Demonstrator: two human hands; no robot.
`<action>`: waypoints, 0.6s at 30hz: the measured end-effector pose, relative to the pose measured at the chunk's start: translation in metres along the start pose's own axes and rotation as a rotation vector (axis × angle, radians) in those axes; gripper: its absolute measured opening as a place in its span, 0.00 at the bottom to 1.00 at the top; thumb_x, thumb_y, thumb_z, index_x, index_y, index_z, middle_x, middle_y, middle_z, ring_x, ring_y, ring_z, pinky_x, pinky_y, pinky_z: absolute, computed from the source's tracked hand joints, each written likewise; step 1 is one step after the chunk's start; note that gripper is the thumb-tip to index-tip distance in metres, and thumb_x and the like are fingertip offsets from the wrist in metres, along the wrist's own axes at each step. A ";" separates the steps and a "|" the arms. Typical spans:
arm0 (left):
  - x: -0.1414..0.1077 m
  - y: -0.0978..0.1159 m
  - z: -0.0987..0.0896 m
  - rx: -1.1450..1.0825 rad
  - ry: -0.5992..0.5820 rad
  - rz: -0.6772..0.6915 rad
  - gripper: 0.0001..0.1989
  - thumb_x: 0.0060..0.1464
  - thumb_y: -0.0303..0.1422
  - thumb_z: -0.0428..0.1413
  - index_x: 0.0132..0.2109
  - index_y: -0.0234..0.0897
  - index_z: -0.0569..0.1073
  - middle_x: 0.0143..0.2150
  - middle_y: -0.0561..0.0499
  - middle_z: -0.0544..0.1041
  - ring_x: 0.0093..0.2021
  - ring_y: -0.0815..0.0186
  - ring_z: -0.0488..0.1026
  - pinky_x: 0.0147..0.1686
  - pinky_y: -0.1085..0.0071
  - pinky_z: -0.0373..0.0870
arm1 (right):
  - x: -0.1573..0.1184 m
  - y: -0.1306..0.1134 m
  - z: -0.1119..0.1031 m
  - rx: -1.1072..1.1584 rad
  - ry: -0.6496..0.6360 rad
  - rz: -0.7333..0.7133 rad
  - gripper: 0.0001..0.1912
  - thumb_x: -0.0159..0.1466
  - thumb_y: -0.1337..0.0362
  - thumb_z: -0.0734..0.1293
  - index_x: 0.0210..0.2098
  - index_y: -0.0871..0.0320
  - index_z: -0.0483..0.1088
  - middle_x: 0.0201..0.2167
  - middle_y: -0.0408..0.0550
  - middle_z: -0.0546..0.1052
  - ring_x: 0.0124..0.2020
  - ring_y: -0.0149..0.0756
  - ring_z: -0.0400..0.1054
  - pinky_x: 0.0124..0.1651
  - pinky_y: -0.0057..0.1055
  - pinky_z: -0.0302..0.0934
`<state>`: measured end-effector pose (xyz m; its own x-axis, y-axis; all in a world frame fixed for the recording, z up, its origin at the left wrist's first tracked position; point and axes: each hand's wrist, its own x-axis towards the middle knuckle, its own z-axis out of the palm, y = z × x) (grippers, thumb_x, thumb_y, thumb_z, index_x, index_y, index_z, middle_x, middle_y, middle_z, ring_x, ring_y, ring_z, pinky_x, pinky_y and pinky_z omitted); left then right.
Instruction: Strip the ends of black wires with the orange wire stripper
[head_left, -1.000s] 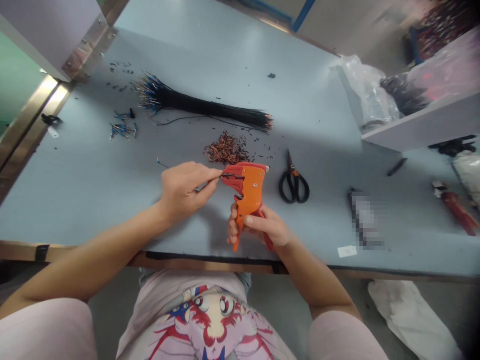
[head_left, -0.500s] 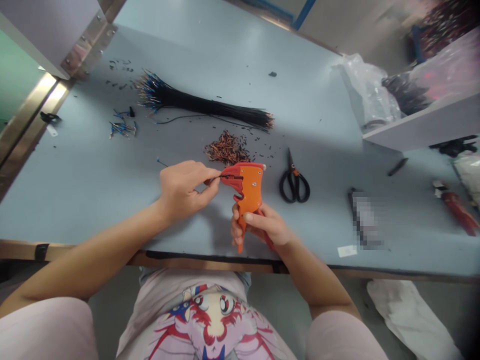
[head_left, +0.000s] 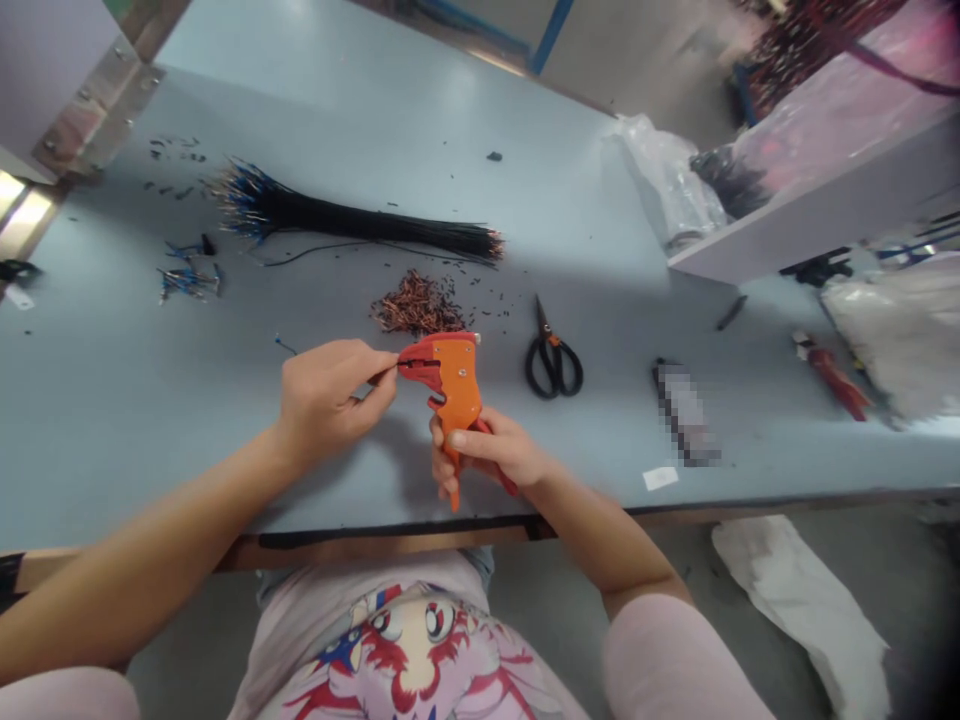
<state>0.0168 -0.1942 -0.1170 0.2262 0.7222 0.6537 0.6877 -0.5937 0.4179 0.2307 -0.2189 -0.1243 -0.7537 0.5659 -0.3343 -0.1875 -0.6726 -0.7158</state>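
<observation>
My right hand is wrapped round the handles of an orange and red wire stripper, whose jaws point left. My left hand pinches a thin black wire right at the jaws; most of the wire is hidden by the fingers. A blue-tipped wire end shows beyond the left knuckles, perhaps of the same wire. Just behind the stripper lies a heap of copper and black offcuts. Farther back is a thick bundle of black wires with blue terminals at its left end.
Black-handled scissors lie right of the stripper. Several loose blue terminals are at left. On the right are a blurred-out object, a white label, red-handled pliers and a shelf with plastic bags.
The view has swung to the right, so the table's contents appear farther left. Both hands keep their grips, with the wire still at the stripper's jaws.
</observation>
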 end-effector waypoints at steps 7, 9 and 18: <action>-0.001 -0.001 -0.001 0.058 0.005 0.066 0.06 0.54 0.27 0.54 0.32 0.39 0.74 0.17 0.57 0.65 0.18 0.72 0.60 0.21 0.73 0.56 | 0.002 0.001 0.002 0.024 -0.055 -0.013 0.17 0.60 0.55 0.70 0.29 0.60 0.61 0.20 0.37 0.65 0.20 0.27 0.62 0.25 0.30 0.70; -0.001 0.000 -0.001 0.062 0.009 0.080 0.05 0.54 0.27 0.54 0.32 0.39 0.74 0.17 0.58 0.65 0.18 0.72 0.60 0.21 0.73 0.56 | 0.002 0.001 0.002 0.023 -0.071 -0.013 0.18 0.61 0.55 0.70 0.28 0.60 0.60 0.19 0.37 0.63 0.19 0.26 0.62 0.24 0.29 0.69; -0.003 0.002 0.001 0.077 0.013 0.073 0.06 0.54 0.27 0.54 0.31 0.38 0.73 0.17 0.57 0.66 0.19 0.72 0.62 0.22 0.73 0.57 | 0.000 0.002 0.005 0.053 -0.019 -0.003 0.18 0.61 0.56 0.69 0.28 0.58 0.57 0.16 0.32 0.58 0.13 0.22 0.53 0.15 0.21 0.59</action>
<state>0.0183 -0.1968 -0.1185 0.2695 0.6730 0.6889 0.7209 -0.6152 0.3190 0.2270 -0.2221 -0.1229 -0.7649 0.5591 -0.3198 -0.2226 -0.6953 -0.6834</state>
